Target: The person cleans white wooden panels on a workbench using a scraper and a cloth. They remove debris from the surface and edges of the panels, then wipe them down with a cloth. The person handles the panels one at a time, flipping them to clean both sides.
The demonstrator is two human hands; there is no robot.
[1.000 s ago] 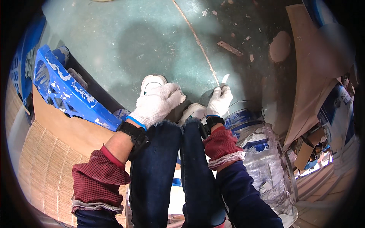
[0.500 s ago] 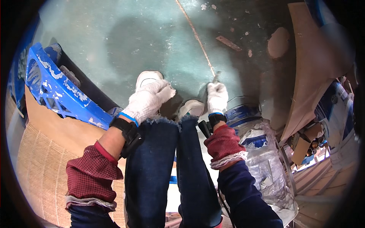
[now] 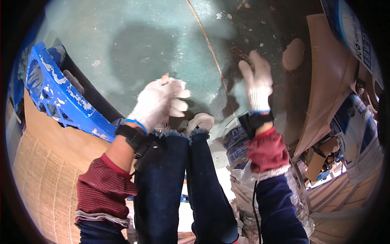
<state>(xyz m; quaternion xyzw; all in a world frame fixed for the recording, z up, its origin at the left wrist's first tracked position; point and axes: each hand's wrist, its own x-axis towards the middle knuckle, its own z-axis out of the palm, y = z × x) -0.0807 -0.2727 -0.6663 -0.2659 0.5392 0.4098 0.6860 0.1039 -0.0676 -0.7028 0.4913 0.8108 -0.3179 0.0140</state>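
A flat, rust-brown strip (image 3: pixel 236 51) slants away leftward just past my spread, seemingly empty, white-gloved right hand (image 3: pixel 258 79); my curled left hand (image 3: pixel 157 97) may hold something.

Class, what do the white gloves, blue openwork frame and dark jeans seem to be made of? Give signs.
White gloves: probably knitted cotton, matte; fuzzy surface, ribbed cuff.
Blue openwork frame: likely moulded plastic, glossy; smooth curves, though pale patches leave painted metal possible.
Dark jeans: apparently denim, matte; frayed edge.
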